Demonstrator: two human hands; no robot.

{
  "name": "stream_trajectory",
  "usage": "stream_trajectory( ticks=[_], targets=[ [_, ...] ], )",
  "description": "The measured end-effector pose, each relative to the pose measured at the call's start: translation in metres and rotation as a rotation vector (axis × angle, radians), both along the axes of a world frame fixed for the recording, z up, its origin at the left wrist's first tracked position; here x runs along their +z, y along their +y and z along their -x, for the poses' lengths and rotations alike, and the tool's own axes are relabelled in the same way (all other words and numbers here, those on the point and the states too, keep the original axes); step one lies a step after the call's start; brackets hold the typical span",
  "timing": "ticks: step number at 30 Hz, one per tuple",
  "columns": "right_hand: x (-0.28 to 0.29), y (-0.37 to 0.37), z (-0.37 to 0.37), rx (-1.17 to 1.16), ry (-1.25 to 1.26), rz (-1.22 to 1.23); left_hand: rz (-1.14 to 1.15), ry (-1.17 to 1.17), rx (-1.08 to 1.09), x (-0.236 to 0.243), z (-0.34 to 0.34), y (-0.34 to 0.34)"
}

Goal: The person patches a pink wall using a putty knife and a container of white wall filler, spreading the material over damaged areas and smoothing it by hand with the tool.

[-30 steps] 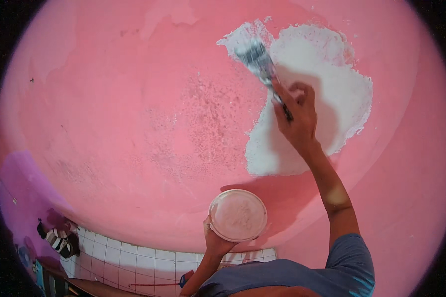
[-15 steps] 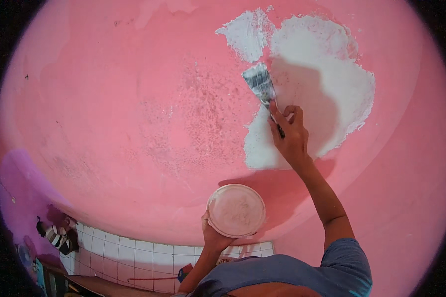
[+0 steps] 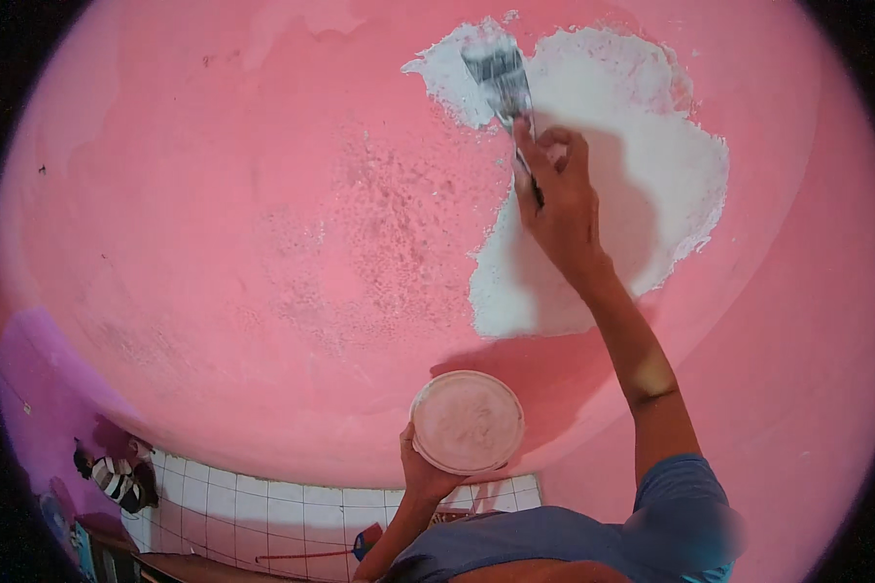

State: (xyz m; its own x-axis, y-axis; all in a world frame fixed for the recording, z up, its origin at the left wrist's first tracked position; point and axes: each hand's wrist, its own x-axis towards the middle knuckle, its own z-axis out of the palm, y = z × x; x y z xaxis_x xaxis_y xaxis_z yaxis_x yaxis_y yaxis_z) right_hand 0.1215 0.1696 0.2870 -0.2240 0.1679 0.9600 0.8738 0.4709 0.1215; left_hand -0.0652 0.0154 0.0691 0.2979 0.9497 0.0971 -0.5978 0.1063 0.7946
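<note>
Pink wall (image 3: 214,243) over nearly the whole frame, rough and spotty in the middle. In the upper right, a big white patch (image 3: 642,165) with ragged edges. Along the bottom left, a strip of white tiles (image 3: 262,505), with a striped thing (image 3: 117,478) at the far lower left, too small to tell what.

Right hand (image 3: 559,209) high up, right of the middle, over the white patch. Closed tight around the dark handle of a flat brush (image 3: 501,78), thumb and fingers wrapped on it. Brush just above that hand, near the top of the frame. Long way of the brush: runs up and a little to the left, handle end down in the hand, hairy end up. Hairs pressed on the wall at the left edge of the white patch, where white meets pink. Arm stretched long from the lower right, with a blue sleeve (image 3: 681,505) at the bottom.

Left hand (image 3: 423,471) low, near the bottom middle of the frame. Grips a round pale tub (image 3: 467,421) from below, fingers curled on its left rim. Flat round face of the tub turned to the camera, so cannot tell what sits inside.

Well apart, brush and tub: brush at the top, tub straight down and a bit left of it. Right hand touching the brush; left hand far from it. Tub just under the bottom edge of the white patch, with a dark shadow between.
</note>
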Motion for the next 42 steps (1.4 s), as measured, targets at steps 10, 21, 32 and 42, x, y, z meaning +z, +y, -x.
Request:
stream_trajectory(
  ticks=[10, 21, 32, 42],
  targets=[
    [-0.073, -0.041, -0.006, 0.058, 0.077, 0.253, -0.241, -0.291, -0.204, -0.032, 0.013, 0.018],
    [-0.02, -0.005, 0.015, -0.022, -0.029, 0.095, -0.007, -0.286, -0.202, -0.019, 0.002, 0.014],
    [0.006, -0.019, 0.024, 0.07, 0.06, -0.015, 0.146, -0.591, -0.35, -0.045, 0.014, 0.025],
    [-0.056, -0.028, 0.005, 0.019, 0.052, 0.143, -0.2, -0.286, -0.228, -0.039, 0.013, 0.017]
  ],
)
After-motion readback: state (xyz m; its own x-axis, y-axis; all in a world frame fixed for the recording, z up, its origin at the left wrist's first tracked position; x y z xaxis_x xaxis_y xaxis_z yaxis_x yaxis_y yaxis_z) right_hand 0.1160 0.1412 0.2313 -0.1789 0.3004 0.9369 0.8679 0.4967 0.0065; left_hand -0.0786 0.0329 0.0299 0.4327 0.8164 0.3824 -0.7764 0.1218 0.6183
